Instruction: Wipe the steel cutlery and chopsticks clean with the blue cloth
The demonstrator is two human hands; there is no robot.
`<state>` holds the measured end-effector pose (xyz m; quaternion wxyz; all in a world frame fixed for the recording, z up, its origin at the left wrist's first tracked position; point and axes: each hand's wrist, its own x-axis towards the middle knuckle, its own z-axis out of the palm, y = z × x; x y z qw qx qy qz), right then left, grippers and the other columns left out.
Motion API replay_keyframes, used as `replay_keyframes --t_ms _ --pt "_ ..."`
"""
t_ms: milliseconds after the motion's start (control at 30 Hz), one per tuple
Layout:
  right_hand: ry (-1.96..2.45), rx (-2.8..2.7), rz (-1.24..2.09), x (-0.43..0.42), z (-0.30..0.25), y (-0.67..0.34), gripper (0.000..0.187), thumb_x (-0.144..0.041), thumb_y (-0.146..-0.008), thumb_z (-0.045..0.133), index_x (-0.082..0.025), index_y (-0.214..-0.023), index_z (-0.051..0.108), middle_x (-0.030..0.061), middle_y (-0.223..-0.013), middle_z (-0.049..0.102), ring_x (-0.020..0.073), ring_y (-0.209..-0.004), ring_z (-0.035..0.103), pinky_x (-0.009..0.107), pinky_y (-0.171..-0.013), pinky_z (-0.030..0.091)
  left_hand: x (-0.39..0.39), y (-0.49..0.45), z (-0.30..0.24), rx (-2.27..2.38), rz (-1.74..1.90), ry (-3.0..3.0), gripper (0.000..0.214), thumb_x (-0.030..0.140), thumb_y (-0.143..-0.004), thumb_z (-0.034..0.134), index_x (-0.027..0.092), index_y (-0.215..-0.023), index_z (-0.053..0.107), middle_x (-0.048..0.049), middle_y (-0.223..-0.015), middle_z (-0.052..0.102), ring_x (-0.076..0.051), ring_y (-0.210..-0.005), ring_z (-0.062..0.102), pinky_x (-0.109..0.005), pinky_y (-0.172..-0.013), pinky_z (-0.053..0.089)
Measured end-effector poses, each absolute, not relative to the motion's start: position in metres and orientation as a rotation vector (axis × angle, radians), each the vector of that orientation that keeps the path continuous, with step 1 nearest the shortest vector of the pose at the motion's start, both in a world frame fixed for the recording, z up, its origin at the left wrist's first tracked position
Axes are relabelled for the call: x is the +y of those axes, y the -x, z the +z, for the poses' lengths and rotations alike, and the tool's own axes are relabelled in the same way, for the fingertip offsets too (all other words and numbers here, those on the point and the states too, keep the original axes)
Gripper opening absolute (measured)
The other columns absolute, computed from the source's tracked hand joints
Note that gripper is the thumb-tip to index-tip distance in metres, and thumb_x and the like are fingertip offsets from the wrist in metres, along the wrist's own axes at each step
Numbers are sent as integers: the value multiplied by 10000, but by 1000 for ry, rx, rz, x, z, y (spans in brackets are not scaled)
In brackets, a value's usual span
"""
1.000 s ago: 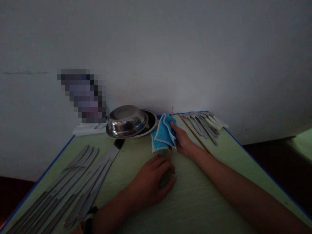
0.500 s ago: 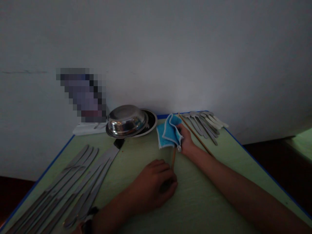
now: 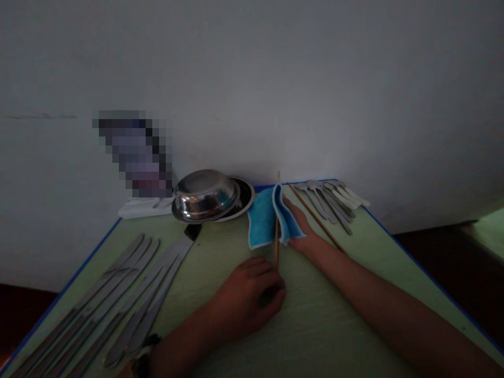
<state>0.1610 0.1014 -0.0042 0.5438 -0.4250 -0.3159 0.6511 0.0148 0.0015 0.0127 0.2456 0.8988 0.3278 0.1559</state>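
Observation:
A thin wooden chopstick [image 3: 277,258] stands out from my left hand [image 3: 250,296], whose fingers are pinched on its near end. Its pale far tip shows above a folded blue cloth [image 3: 261,218] with white edging. My right hand [image 3: 300,218] holds this cloth from behind and to the right, with most of its fingers hidden. The cloth hangs partly spread on both sides of the chopstick. Just right of my right hand, a second chopstick [image 3: 315,216] lies slanted on the table.
Several knives [image 3: 118,286] lie along the left side of the green table [image 3: 315,325]. An upturned metal bowl [image 3: 205,191] rests at the back, partly over a dark plate [image 3: 244,195]. Several spoons [image 3: 325,199] lie back right. A blurred-out upright object [image 3: 136,152] stands against the wall.
The cloth has opened out around the chopstick, and more of the chopstick shows, including its far tip. My right hand has turned slightly; my left hand has barely moved.

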Motion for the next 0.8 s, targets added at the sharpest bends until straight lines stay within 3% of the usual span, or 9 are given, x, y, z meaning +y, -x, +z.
replay_keyframes --t_ms 167,467,633,800 --pt "951 -654 1668 98 -1 -161 226 -401 -734 590 -188 -787 640 3 -644 664 168 -650 626 313 -694 504 2 -14 11 897 431 -2448 109 190 -848 485 171 -813 586 -30 -794 586 -169 -795 525 -325 -781 425" --pt "883 -748 1801 92 1 -164 150 -257 -637 658 -162 -747 620 -6 -641 663 130 -557 600 262 -581 496 1 -13 12 908 413 -2440 115 185 -847 484 170 -784 580 -32 -786 589 -176 -791 516 -311 -740 430" --pt "842 -740 1731 92 2 -161 169 -299 -685 663 -202 -813 609 -33 -678 665 126 -592 610 275 -630 505 2 -13 12 926 432 -2415 114 176 -846 490 165 -776 579 -27 -787 579 -158 -779 520 -292 -745 419" --pt "947 -611 1765 102 -5 -162 187 -367 -765 570 -189 -798 615 -1 -617 648 151 -559 599 303 -609 501 2 -13 10 888 441 -2446 120 191 -847 492 153 -785 588 -30 -771 581 -158 -792 515 -289 -760 402"
